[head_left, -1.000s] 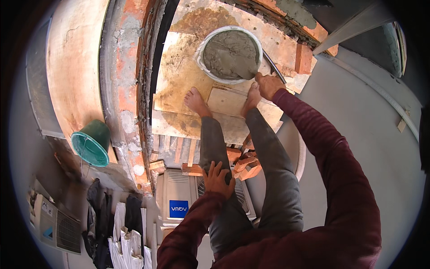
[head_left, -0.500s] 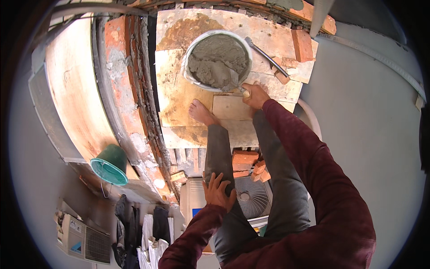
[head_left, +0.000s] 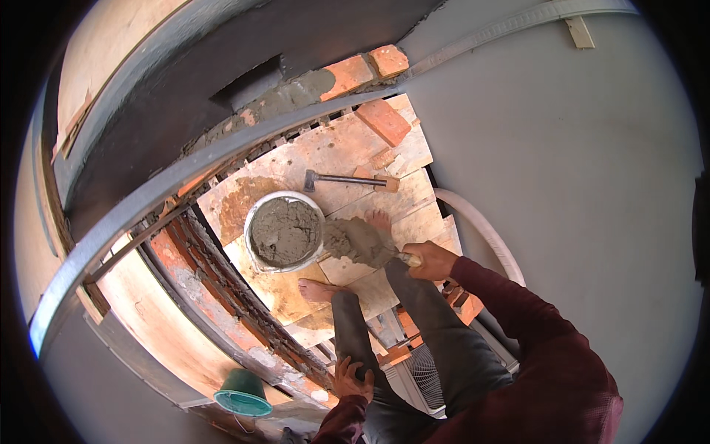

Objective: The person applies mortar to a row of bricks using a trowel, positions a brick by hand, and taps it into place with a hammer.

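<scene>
My right hand (head_left: 432, 260) grips a trowel by its handle (head_left: 410, 259), with a load of grey mortar (head_left: 362, 240) on the blade, just right of a white bucket (head_left: 248, 255). The bucket holds more mortar (head_left: 285, 231). My left hand (head_left: 353, 379) rests on my left leg (head_left: 350, 334) with its fingers apart, holding nothing. My bare feet (head_left: 314, 288) stand on wooden boards (head_left: 325, 148), where a hammer (head_left: 344, 179) with a dark head lies beyond the bucket.
A metal bar (head_left: 174, 177) crosses the far side beside bricks (head_left: 347, 74) with mortar. Orange bricks (head_left: 383, 120) lie on the boards. A green bucket (head_left: 242, 392) is at lower left, an air-conditioner unit (head_left: 424, 376) below my legs. A curved pipe (head_left: 484, 231) runs on the right.
My right hand has drawn the trowel out of the bucket to the right, loaded with mortar. The view has turned, bringing the far metal bar and bricks further in. My left hand stays on my leg.
</scene>
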The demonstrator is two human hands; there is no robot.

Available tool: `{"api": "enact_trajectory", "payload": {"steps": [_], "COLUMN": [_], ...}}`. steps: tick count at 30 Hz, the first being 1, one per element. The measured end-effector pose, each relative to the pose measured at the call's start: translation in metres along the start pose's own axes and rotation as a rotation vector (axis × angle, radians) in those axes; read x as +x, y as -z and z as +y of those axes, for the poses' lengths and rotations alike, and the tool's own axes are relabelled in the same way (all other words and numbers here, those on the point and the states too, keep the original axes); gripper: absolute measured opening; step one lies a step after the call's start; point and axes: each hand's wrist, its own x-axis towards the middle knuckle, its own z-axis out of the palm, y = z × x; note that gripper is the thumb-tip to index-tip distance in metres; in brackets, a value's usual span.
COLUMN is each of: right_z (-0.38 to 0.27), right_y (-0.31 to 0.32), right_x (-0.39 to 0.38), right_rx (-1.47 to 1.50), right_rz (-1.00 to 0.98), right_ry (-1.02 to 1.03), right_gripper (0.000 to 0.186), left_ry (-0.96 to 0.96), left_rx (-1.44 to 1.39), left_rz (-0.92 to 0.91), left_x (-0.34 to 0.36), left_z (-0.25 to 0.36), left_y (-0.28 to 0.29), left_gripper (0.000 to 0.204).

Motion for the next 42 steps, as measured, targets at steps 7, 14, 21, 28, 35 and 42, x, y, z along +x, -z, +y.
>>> {"api": "enact_trajectory", "payload": {"steps": [7, 14, 21, 28, 35, 42], "right_z": [-0.012, 0.073, 0.05, 0.079, 0.065, 0.067], "right_y": [0.138, 0.307, 0.222, 0.293, 0.241, 0.253], "right_x": [-0.02, 0.173, 0.159, 0.257, 0.294, 0.305], "right_rx": [0.527, 1.484, 1.025, 1.457, 1.083, 1.27], "right_rz": [0.119, 0.176, 0.396, 0.273, 0.845, 0.84], "right_ry": [-0.146, 0.093, 0.089, 0.296, 0.165, 0.375], "right_gripper": [0.032, 0.02, 0.022, 0.02, 0.019, 0.017], "left_ry": [-0.054, -0.098, -0.022, -0.226, -0.253, -0.23], "left_rx": [0.038, 0.191, 0.288, 0.39, 0.337, 0.377], "left_rz": [0.088, 0.022, 0.073, 0.263, 0.485, 0.686], "left_x": [0.009, 0.024, 0.032, 0.077, 0.137, 0.216], "left_z": [0.001, 0.047, 0.03, -0.024, -0.04, -0.09], "left_y": [-0.008, 0.023, 0.056, 0.103, 0.134, 0.151], "left_gripper": [0.035, 0.033, 0.035, 0.031, 0.031, 0.042]}}
